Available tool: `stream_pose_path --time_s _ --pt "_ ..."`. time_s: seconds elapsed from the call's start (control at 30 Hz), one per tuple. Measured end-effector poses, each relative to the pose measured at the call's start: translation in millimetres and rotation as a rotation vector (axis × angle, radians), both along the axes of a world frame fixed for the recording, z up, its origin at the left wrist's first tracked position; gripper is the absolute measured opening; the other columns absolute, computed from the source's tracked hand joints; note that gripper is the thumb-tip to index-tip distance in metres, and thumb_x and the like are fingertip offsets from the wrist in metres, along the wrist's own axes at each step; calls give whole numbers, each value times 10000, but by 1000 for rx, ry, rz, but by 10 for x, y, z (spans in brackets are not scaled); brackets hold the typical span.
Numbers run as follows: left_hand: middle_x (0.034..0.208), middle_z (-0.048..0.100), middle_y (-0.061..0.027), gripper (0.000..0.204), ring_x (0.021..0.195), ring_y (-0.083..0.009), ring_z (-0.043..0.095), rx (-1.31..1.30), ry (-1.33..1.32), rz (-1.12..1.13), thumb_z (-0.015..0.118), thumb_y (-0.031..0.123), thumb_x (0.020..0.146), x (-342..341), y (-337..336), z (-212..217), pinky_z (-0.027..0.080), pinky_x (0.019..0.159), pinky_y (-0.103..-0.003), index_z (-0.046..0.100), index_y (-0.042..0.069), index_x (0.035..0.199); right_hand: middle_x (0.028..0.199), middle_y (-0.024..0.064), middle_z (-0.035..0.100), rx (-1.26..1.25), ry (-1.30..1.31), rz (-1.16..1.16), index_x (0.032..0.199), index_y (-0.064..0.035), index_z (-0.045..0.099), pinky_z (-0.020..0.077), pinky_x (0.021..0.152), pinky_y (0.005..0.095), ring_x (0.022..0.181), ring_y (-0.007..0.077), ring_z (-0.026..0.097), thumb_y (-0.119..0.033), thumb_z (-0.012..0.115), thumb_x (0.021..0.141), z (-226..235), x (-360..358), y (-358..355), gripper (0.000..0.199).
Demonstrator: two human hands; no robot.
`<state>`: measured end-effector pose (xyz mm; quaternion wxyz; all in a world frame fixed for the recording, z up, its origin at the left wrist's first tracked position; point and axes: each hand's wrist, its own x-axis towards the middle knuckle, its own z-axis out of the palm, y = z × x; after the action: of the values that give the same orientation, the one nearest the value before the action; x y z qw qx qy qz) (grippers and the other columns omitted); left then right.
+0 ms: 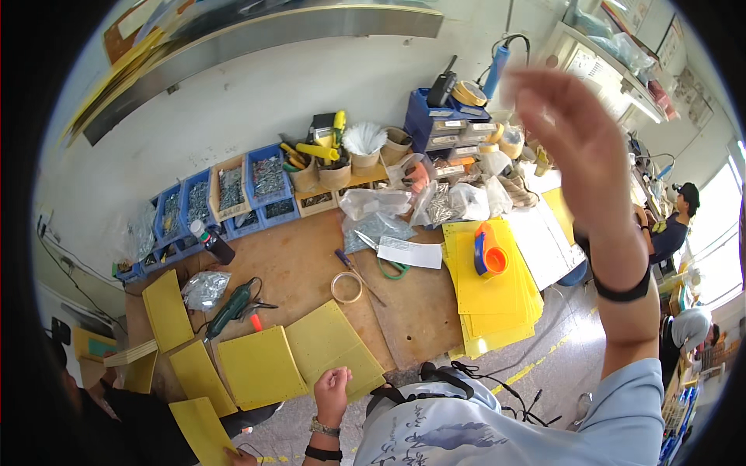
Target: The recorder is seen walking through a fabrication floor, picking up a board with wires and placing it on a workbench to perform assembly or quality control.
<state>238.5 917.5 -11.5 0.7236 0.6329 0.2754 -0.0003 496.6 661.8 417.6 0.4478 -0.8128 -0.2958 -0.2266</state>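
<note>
My left hand (332, 392) is curled into a loose fist at the near edge of the bench, with nothing visible in it. It is beside a yellow perforated board (330, 338), overlapping its near edge. My right hand (556, 124) is raised high at the right, well above the bench; motion smears its fingers. Below and left of the raised arm, a stack of yellow boards (497, 311) carries an orange and blue tape dispenser (491, 252). Another yellow board (263, 368) lies left of my left hand.
Blue parts bins (268, 177) full of small hardware line the wall. A tape roll (346, 287), a screwdriver (357, 273), green-handled scissors (395, 269) and a dark green corded tool (231, 312) lie mid-bench. One co-worker's hand (239, 457) holds a yellow board at lower left.
</note>
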Motion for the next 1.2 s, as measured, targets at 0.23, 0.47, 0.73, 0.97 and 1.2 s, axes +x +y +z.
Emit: stream_pose_path --time_s 0.23,0.47,0.73,0.97,1.2 --pt "878 678 -47 148 774 -101 622 153 -112 -215 645 111 956 750 -297 -12 509 711 -249 656 -28 1003 984 146 718 -339 536 -244 1046 17 663 539 821 364 892 253 696 -219 704 886 -2025 -250 -1532 288" --pt "922 705 -139 259 772 -186 684 540 -45 -289 740 185 865 1528 -434 -51 544 689 -313 669 -23 1003 934 160 714 -465 760 -149 1026 -25 688 543 823 425 916 331 691 -259 659 882 -3599 -223 -1223 276" --pt "884 686 -122 369 743 -191 665 697 -63 -344 757 222 849 1320 -723 94 540 675 -322 654 -25 1104 1385 193 511 -480 717 -256 1264 -49 573 500 963 446 1173 378 571 -194 644 854 -4336 175 -139 440" --pt "892 698 -51 264 794 -115 649 353 86 -243 719 193 907 547 -614 293 533 712 -272 675 -10 1070 1353 193 544 -744 662 -397 1281 -72 540 539 900 426 1148 341 606 -108 564 887 -4410 649 -245 396" --pt "929 720 -70 228 852 -129 673 358 20 -143 699 175 924 229 -307 143 540 769 -267 680 -8 1059 1164 144 651 -873 390 -224 1184 -55 559 541 880 432 1065 340 645 -93 554 882 -4366 644 -304 304"
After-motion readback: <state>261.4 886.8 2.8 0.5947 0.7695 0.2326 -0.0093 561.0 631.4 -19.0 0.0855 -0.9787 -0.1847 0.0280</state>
